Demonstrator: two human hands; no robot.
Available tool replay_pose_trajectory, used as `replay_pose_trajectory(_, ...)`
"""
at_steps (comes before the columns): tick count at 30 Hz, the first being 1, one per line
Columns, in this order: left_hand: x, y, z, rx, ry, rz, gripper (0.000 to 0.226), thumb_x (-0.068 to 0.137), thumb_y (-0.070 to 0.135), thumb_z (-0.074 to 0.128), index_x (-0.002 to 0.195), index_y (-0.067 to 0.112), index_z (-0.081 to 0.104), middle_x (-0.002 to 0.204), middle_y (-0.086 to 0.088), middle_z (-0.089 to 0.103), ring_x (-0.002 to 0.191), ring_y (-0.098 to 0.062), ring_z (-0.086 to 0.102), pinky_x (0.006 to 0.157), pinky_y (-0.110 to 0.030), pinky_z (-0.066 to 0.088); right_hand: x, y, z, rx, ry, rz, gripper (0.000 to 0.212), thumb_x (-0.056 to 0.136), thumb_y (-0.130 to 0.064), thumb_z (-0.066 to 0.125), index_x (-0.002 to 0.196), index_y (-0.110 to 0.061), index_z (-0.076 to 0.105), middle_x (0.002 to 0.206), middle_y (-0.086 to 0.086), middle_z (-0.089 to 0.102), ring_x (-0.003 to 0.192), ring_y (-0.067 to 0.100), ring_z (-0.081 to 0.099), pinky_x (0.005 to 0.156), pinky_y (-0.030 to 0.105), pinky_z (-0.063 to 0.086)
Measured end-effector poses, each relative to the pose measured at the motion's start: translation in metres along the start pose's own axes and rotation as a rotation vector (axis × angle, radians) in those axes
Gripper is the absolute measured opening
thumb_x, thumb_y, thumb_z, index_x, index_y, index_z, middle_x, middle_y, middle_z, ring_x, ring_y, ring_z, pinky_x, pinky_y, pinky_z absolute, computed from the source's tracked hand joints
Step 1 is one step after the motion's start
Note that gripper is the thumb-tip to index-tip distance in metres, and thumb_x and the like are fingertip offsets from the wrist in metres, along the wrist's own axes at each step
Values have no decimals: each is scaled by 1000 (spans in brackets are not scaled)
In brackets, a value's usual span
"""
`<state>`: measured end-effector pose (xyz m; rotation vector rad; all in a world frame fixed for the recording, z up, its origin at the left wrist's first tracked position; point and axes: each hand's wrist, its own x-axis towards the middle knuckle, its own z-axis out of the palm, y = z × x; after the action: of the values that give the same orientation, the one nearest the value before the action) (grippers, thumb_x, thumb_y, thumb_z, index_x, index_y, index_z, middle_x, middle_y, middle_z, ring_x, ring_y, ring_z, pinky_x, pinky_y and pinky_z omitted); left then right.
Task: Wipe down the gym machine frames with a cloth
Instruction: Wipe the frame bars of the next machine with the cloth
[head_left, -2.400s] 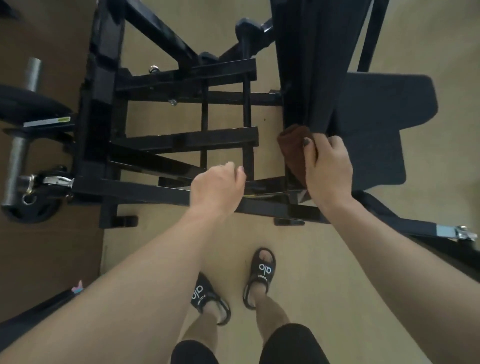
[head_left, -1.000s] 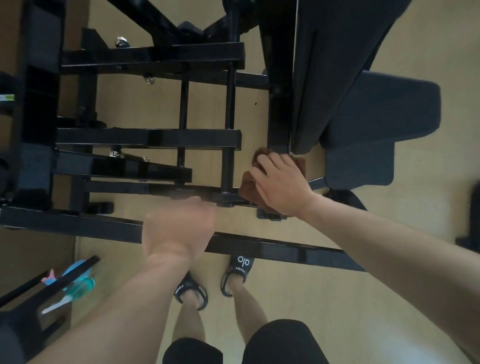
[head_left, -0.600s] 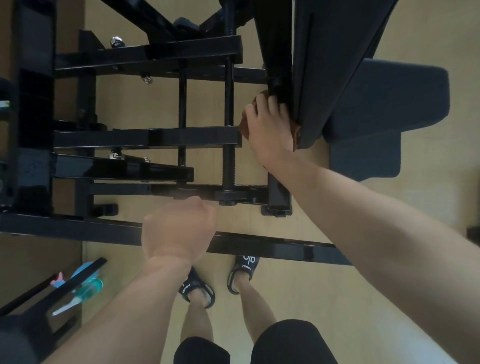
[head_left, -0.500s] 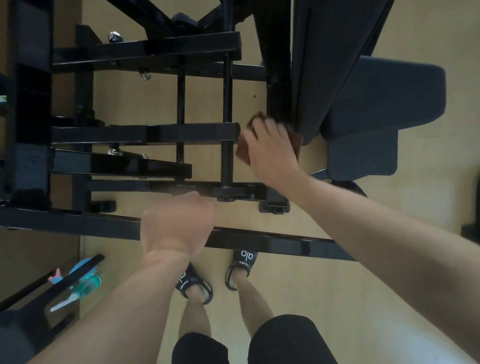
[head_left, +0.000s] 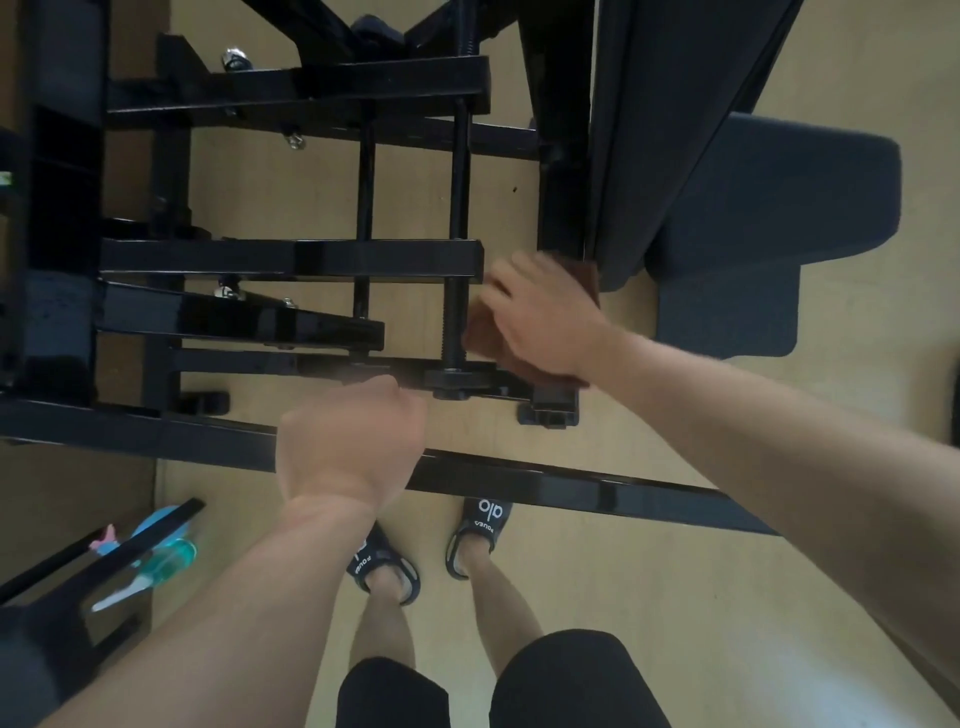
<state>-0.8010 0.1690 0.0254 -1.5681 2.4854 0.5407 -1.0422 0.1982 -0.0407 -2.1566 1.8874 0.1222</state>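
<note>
Right hand (head_left: 540, 317) presses brown cloth (head_left: 480, 340) on black frame post (head_left: 561, 208); left hand (head_left: 348, 441) fisted.

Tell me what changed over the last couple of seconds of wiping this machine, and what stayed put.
The right hand has run the brown cloth up and down the black upright post beside the seat pad: low a second ago, higher half a second ago, and now back down near the post's foot. It keeps hold of the cloth throughout. The left hand stays curled on the near frame bar; nothing was let go.
</note>
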Motion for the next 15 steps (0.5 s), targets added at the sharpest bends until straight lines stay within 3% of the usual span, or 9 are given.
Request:
replay_pose_trajectory(7,1,-5,5,-21,9,38,35,96,41,45,63,29,46,50,13,44,44,-3,40,49,-17,26,81,45,-5,20,168,340,35,95,-16,66,130,-14,60,134,9,50,125,28,45,110,40,36)
replay_pose_trajectory(12,0,-6,6,-26,19,54,35,95,40,46,62,29,47,48,12,44,42,-4,40,49,-16,26,67,39,-5,106,172,363,34,96,-15,61,130,-15,57,137,8,48,127,28,44,109,40,38)
replay_pose_trajectory(15,1,-7,6,-9,11,50,36,96,40,48,62,29,47,49,13,43,43,-5,41,48,-17,27,22,10,1,81,165,279,26,98,-19,57,123,-16,60,128,7,56,118,26,51,104,42,43)
